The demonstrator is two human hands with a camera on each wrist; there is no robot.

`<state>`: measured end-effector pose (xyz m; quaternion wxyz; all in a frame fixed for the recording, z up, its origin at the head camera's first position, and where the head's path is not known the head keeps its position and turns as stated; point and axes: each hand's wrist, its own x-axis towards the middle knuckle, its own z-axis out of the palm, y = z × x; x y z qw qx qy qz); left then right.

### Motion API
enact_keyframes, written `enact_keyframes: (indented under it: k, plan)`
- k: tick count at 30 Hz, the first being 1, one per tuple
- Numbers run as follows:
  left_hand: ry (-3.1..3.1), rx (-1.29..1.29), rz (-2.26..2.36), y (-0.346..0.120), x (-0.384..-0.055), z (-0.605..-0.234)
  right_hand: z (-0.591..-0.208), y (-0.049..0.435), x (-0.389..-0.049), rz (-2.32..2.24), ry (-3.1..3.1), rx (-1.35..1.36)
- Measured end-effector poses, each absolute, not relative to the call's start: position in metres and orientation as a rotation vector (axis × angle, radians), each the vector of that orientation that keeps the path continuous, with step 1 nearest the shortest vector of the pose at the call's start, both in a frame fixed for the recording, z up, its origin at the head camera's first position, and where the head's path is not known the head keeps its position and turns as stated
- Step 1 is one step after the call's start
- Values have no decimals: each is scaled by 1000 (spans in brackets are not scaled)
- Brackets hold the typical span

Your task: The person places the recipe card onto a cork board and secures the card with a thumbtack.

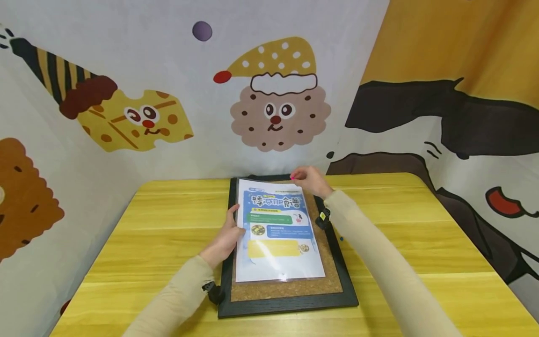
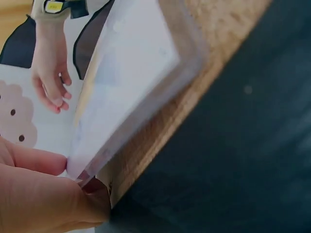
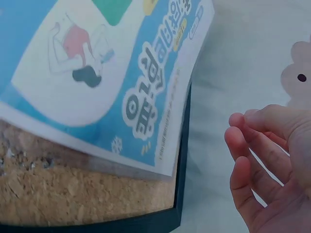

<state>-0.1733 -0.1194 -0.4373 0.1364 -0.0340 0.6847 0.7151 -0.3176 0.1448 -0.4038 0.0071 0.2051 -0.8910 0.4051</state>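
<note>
A laminated sheet (image 1: 271, 267) with a blue printed design lies over a black-framed cork board (image 1: 290, 292). My left hand (image 1: 222, 239) is at the sheet's left side; in the left wrist view its thumb and a finger (image 2: 41, 160) pinch the sheet's edge, which stands lifted off the cork. Above the top right of the sheet, my right hand (image 1: 311, 180) pinches a small pink thing (image 1: 292, 177), apparently a push pin. In the right wrist view the right hand's thumb and fingertips (image 3: 265, 116) come together, apart from the sheet, and the pin is hidden.
The board lies on a yellow wood-grain table (image 1: 168, 224), its far end near the back edge. A small blue object (image 1: 341, 238), too small to identify, lies just right of the frame. Behind hangs a white cloth (image 1: 177, 61) printed with cartoon food.
</note>
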Motion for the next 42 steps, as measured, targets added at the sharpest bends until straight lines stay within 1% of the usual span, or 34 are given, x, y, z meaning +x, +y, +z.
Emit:
enact_keyframes:
  k: [6, 12, 19, 24, 32, 42]
  plan:
    - [2057, -95, 1954, -111, -176, -437, -409, 142, -320, 1250, -2818, 616]
    - [2237, -104, 1729, -112, -179, -435, -410, 143, -323, 1216, -2844, 628]
    - [2458, 28, 1402, -122, -182, -430, -413, 148, -326, 1205, -2830, 644]
    - [2522, 107, 1251, -127, -187, -428, -416, 153, -328, 1193, -2813, 649]
    - [2527, 215, 1147, -131, -190, -425, -426, 167, -330, 1183, -2792, 626]
    - [2565, 273, 1003, -134, -196, -425, -433, 177, -335, 1150, -2817, 551]
